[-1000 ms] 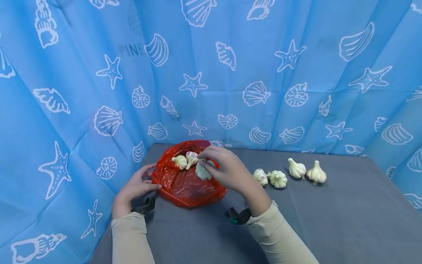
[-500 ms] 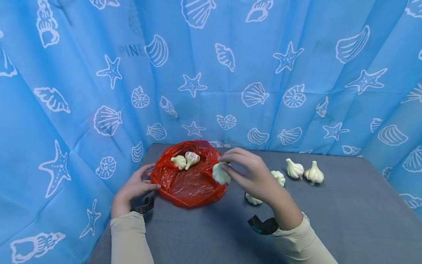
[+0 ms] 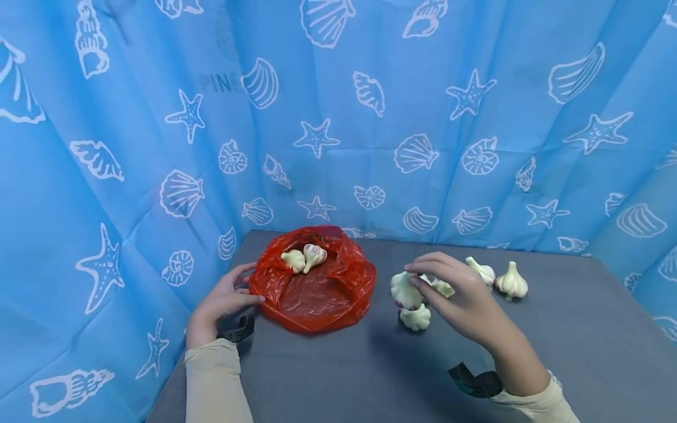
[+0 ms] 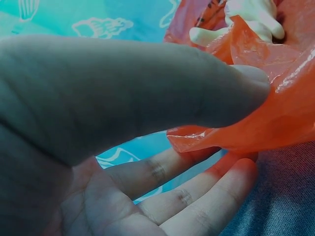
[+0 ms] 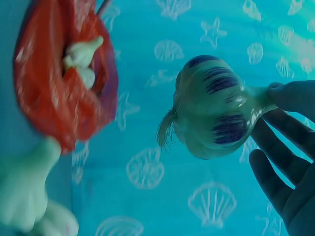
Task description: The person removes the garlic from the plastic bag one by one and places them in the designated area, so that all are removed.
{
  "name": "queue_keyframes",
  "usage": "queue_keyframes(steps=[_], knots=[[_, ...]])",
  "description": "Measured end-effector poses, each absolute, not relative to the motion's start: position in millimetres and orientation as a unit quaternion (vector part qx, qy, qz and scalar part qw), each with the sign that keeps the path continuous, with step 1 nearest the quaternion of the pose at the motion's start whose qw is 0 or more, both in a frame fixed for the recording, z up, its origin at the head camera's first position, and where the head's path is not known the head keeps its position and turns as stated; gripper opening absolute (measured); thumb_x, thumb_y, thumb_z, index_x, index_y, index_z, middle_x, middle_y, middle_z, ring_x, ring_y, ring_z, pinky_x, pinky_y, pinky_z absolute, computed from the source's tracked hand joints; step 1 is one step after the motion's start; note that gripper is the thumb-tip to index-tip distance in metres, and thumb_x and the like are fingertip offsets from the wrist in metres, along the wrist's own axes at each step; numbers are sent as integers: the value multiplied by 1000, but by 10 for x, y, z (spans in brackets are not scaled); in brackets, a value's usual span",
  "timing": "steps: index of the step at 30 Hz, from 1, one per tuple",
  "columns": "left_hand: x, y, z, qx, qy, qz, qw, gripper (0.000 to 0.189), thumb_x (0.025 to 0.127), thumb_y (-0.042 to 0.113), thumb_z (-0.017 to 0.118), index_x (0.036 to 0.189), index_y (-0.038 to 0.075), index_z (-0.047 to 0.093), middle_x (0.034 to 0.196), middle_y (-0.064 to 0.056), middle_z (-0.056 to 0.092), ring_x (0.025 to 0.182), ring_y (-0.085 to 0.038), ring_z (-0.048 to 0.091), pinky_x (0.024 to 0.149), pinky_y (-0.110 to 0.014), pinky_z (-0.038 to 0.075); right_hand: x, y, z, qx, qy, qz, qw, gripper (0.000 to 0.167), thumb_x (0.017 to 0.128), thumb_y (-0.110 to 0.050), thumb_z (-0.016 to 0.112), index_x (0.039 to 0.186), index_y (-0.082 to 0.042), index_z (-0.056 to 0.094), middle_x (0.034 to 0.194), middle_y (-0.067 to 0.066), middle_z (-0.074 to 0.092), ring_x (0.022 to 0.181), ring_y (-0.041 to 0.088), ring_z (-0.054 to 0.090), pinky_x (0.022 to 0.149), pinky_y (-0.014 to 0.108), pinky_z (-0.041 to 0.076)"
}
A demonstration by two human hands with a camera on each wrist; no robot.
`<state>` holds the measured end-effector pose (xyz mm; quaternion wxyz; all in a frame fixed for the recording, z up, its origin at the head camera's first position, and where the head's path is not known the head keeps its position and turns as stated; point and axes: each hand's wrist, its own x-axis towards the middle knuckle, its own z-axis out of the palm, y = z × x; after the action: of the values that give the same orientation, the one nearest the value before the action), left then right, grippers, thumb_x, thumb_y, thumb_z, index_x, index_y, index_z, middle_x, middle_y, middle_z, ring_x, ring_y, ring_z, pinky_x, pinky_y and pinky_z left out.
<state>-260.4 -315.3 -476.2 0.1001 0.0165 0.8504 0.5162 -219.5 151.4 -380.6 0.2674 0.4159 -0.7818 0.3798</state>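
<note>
at the fingertips of the right hand (image 3: 459, 291) is the held garlic (image 3: 406, 291), its stem clamped between thumb and fingers, its hairy root end pointing away from the palm. the head view hides the stem behind the fingers; the right wrist view shows it, along with purple streaks. the lower garlic (image 3: 415, 318) has its top covered by the held one; whether the two touch, i cannot tell. the middle garlic (image 3: 443, 288) is mostly lost behind the right fingers. beyond them sit the far garlic (image 3: 481, 271), partly covered by the hand, and the rightmost garlic (image 3: 512, 282) in full sight. well to the left lies the red bag (image 3: 314, 305) with two bulbs (image 3: 315, 256) inside. at its left rim the left hand (image 3: 223, 302) has its fingers apart, thumb touching the plastic; in the left wrist view some fingertips are hidden behind the bag. the grey table (image 3: 328, 376) and blue curtain (image 3: 338, 158) run out of the frame.
</note>
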Motion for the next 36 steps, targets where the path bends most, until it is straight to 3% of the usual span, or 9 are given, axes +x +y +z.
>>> queue_keyframes(steps=[4,11,20,27,33,36], knots=[[-2606,-3125,-4761,10,847,522,103,95,90,16,83,167,8,27,161,-31,41,143,-52,49,107,-58,57,-2145,1744,-3873,387,-794,373,286,42,78,20,79,112,-3,79,108,6,76,105,8,68,93,10,52],[-2608,-3142,-4770,7,848,521,101,92,91,16,82,167,8,29,160,-30,41,142,-51,51,108,-56,56,-2081,2020,-3961,323,-832,369,262,39,82,18,79,112,-6,79,109,6,76,106,2,67,89,8,51],[-2604,-3180,-4755,-3,848,520,104,96,91,17,83,168,10,26,163,-30,39,147,-53,43,109,-60,55,-2163,2107,-3975,358,-804,363,305,49,74,24,79,112,-6,79,106,8,76,102,4,68,88,7,51],[-2610,-3164,-4780,2,848,520,105,95,92,17,82,168,9,26,162,-31,40,146,-53,45,108,-58,56,-2177,2216,-4088,325,-836,351,268,43,80,20,79,111,-11,78,106,2,76,93,-1,65,80,10,53],[-2624,-3158,-4779,11,842,529,105,92,92,15,81,167,8,27,160,-30,43,142,-50,51,106,-54,58,-2232,2340,-4274,294,-863,335,237,36,84,14,79,109,-11,78,102,3,76,95,-2,66,86,4,51],[-2622,-3161,-4781,6,846,522,107,94,92,17,82,168,10,27,161,-30,42,144,-51,48,107,-55,58,-2290,2372,-4313,300,-872,321,217,33,85,12,79,109,-11,78,102,2,77,94,0,67,85,4,51]])
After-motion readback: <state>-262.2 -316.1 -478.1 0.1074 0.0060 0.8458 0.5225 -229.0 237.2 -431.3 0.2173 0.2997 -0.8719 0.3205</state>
